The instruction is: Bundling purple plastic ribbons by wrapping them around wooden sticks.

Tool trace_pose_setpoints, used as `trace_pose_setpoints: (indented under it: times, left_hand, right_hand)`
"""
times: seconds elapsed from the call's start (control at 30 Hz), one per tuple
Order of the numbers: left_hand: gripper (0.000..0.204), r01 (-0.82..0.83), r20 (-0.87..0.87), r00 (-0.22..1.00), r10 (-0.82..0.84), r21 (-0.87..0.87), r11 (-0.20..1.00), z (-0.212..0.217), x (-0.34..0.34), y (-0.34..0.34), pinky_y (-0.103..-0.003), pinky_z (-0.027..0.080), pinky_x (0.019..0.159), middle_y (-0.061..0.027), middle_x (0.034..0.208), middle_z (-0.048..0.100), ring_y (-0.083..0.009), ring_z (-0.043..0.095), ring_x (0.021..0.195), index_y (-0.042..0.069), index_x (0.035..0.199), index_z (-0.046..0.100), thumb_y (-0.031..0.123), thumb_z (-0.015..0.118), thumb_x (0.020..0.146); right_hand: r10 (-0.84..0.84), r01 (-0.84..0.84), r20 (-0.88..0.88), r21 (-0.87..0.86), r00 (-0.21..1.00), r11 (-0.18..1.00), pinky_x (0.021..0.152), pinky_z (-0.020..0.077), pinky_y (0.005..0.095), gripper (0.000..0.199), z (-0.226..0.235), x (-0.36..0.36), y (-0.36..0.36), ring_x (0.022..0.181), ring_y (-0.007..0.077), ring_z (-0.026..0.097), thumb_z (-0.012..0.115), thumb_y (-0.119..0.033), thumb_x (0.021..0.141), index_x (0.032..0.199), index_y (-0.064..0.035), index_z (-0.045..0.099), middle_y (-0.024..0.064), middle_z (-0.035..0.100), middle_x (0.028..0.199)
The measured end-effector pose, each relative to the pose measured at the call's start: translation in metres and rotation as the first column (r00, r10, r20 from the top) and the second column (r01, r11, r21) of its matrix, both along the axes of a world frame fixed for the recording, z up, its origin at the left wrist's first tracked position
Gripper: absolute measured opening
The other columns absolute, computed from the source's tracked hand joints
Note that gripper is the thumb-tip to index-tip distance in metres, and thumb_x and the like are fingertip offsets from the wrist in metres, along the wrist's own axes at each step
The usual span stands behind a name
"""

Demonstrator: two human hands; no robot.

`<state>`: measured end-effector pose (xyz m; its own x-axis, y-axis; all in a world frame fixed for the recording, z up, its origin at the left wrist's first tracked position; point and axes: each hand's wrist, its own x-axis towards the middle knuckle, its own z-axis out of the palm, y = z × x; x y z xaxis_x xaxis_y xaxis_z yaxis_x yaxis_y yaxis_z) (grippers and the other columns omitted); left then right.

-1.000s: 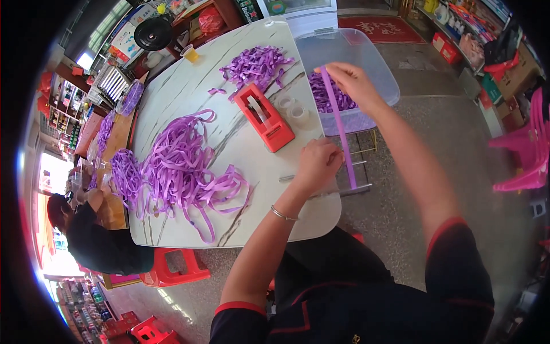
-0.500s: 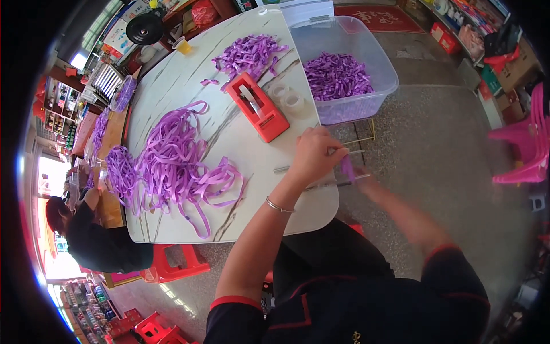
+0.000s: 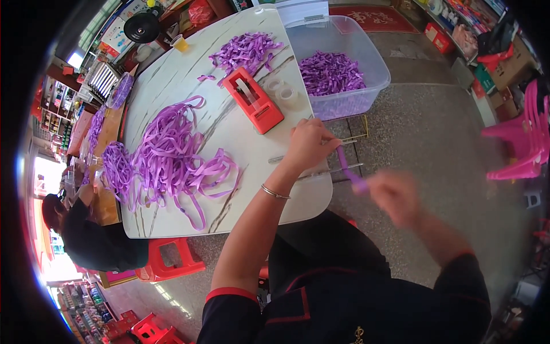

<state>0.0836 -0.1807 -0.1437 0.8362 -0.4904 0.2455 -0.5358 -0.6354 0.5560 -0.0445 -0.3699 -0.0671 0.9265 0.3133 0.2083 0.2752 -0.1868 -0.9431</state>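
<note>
My left hand [image 3: 312, 143] is over the table's right edge, its fingers pinched on a purple strap [image 3: 345, 164]. From those fingers the strap runs down to my right hand [image 3: 395, 196], which is smeared by motion but looks closed on the lower end. Two thin metal rods [image 3: 354, 165] stick out past the table edge, and the strap crosses them; whether it is looped round them I cannot tell. Left of my left arm lies a big tangled heap of long purple straps [image 3: 169, 152]. A red tape dispenser [image 3: 252, 103] stands beyond my left hand, with clear tape rolls [image 3: 286, 93] beside it.
A pile of short purple strap pieces [image 3: 243, 50] lies at the table's far end. More fill a clear plastic bin [image 3: 378, 74] off its right edge. A yellow drink cup [image 3: 180, 43] stands far left. Another person [image 3: 94, 229] sits at left, near a red stool [image 3: 171, 261]. Pink chairs [image 3: 524, 137] stand right.
My right hand has swung right and slightly up, away from the rods, drawing the strap out longer. My left hand keeps its pinch in nearly the same place.
</note>
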Motion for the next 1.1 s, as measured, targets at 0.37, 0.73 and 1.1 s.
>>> trace_pose_setpoints:
  times: [0.37, 0.73, 1.1]
  left_hand:
    - [0.016, -0.031, -0.055, 0.998, 0.017, -0.267, 0.963, -0.002, 0.005, -0.003, -0.037, 0.039, 0.061, -0.0107, 0.069, 0.051, -0.0252, 0.05, 0.065, -0.002, 0.073, 0.059, 0.014, 0.058, 0.079]
    - [0.014, 0.023, -0.068, 0.997, -0.022, 0.007, 1.0, 0.009, 0.0, -0.004, -0.035, 0.04, 0.071, -0.0059, 0.075, 0.058, -0.0236, 0.052, 0.076, 0.011, 0.076, 0.071, 0.024, 0.067, 0.072]
    - [0.016, -0.005, -0.133, 0.991, 0.025, 0.145, 0.989, 0.013, -0.004, -0.008, -0.04, 0.039, 0.077, -0.0065, 0.078, 0.059, -0.0281, 0.05, 0.088, 0.014, 0.079, 0.071, 0.028, 0.066, 0.073]
  right_hand:
    - [-0.014, 0.133, -0.496, 0.205, 0.868, 0.97, 0.045, 0.0212, 0.0205, 0.024, -0.085, 0.147, 0.011, 0.051, 0.0018, 0.031, 0.051, -0.027, 0.089, 0.094, -0.0096, 0.067, -0.01, 0.035, 0.058]
    - [-0.175, 0.366, -0.641, 0.177, 0.747, 0.913, 0.05, 0.0332, 0.0171, 0.02, -0.138, 0.046, 0.021, 0.06, 0.0041, 0.048, 0.057, -0.026, 0.085, 0.093, -0.0078, 0.062, -0.0026, 0.057, 0.073]
    - [-0.128, 0.515, -0.671, 0.418, 0.73, 0.749, 0.052, 0.0396, 0.0179, 0.011, -0.121, 0.016, 0.032, 0.064, 0.0065, 0.053, 0.06, -0.014, 0.085, 0.088, -0.0036, 0.059, 0.0031, 0.062, 0.079]
